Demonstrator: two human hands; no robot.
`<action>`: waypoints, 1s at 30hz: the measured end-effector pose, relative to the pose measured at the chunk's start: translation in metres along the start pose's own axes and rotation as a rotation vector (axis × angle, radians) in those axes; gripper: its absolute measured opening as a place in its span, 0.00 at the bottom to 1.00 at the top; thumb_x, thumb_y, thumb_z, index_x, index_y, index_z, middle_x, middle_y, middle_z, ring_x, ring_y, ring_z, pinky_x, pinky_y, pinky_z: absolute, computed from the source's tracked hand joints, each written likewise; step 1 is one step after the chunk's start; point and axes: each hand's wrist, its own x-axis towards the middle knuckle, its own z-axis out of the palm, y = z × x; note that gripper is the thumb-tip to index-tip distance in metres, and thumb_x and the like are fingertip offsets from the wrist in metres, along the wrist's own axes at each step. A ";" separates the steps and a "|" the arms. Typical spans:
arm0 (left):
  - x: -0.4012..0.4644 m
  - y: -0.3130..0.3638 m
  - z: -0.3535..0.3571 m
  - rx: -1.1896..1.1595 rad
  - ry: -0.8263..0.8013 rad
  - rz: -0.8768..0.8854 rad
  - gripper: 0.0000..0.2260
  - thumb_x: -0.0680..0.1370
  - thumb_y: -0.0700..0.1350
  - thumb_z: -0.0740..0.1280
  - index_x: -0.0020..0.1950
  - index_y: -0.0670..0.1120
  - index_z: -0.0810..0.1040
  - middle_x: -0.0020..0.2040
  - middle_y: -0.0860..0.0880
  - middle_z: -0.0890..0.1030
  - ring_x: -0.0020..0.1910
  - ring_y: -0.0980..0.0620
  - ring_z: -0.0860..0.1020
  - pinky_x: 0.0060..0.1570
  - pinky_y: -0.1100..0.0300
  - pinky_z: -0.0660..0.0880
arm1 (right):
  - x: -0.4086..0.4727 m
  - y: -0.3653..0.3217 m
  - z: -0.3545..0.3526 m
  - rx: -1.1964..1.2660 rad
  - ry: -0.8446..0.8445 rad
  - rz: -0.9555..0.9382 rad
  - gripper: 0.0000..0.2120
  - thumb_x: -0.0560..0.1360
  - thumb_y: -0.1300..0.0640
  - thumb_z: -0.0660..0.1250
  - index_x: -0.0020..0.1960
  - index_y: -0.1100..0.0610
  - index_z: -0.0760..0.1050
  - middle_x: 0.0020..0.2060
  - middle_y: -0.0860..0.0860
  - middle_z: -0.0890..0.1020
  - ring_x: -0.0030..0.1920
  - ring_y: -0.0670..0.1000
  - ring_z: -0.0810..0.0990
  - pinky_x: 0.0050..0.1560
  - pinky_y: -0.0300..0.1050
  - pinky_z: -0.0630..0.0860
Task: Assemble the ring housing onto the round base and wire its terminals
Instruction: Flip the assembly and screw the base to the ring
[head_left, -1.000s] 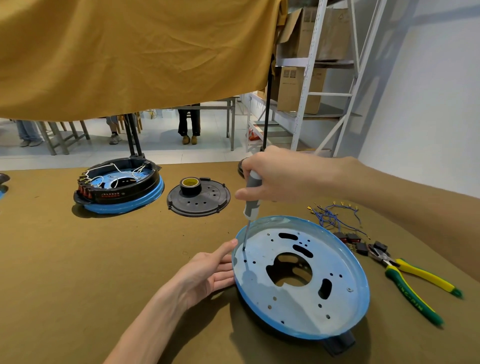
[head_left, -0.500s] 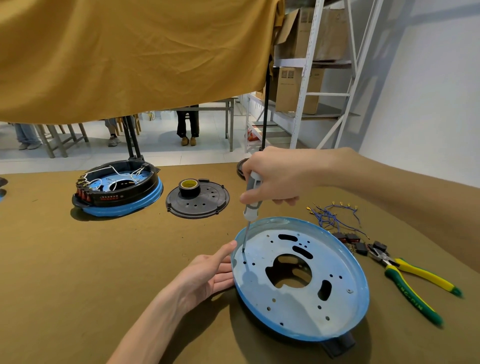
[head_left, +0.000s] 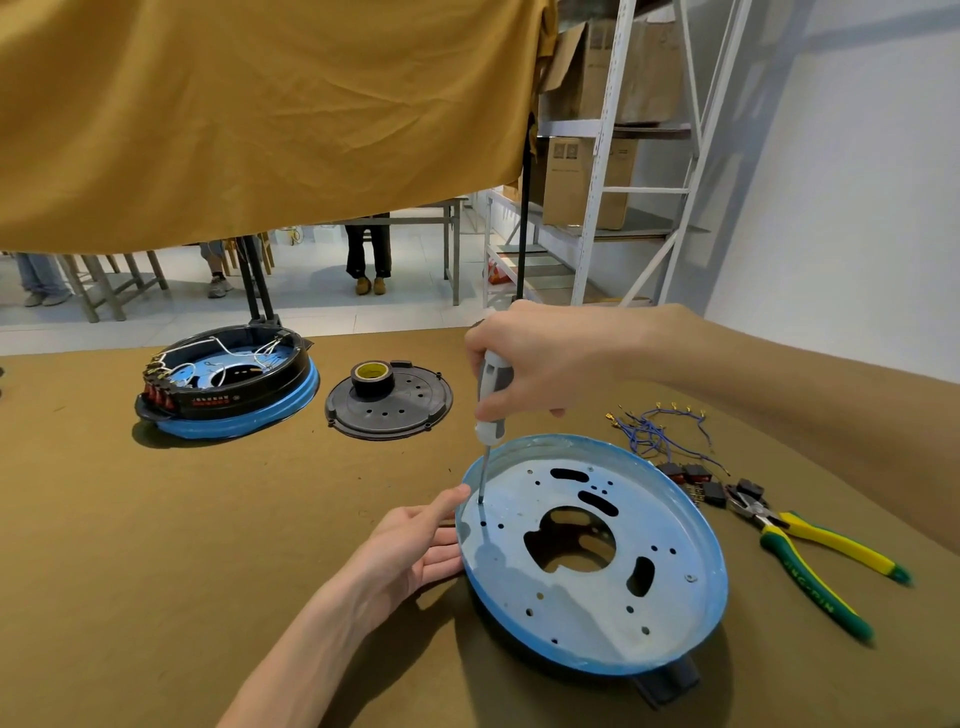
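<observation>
Almost nothing has changed: the right hand still grips the screwdriver upright, its tip in a hole near the rim of the blue round base on the counter. The left hand, fingers straight, still steadies the rim. I judge the screwing continues. Writing on the pliers is not readable.
</observation>
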 end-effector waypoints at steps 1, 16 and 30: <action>-0.001 0.000 0.000 0.005 0.001 0.006 0.34 0.69 0.57 0.76 0.69 0.41 0.74 0.52 0.39 0.87 0.51 0.44 0.87 0.44 0.55 0.85 | 0.000 0.000 0.001 0.005 0.015 0.008 0.13 0.77 0.46 0.73 0.49 0.55 0.75 0.33 0.53 0.84 0.23 0.48 0.81 0.24 0.39 0.77; 0.011 0.003 -0.015 -0.031 0.416 0.163 0.13 0.80 0.53 0.71 0.51 0.43 0.81 0.47 0.45 0.88 0.47 0.48 0.87 0.44 0.55 0.84 | -0.077 0.094 0.058 1.336 0.351 0.320 0.05 0.77 0.67 0.65 0.43 0.62 0.71 0.40 0.59 0.83 0.37 0.55 0.83 0.35 0.46 0.79; 0.019 -0.008 -0.006 0.334 0.642 0.384 0.25 0.85 0.58 0.59 0.73 0.41 0.75 0.65 0.42 0.80 0.65 0.42 0.78 0.65 0.41 0.76 | -0.097 0.126 0.194 0.116 0.342 0.692 0.12 0.82 0.48 0.64 0.56 0.54 0.66 0.47 0.49 0.77 0.46 0.51 0.79 0.39 0.46 0.74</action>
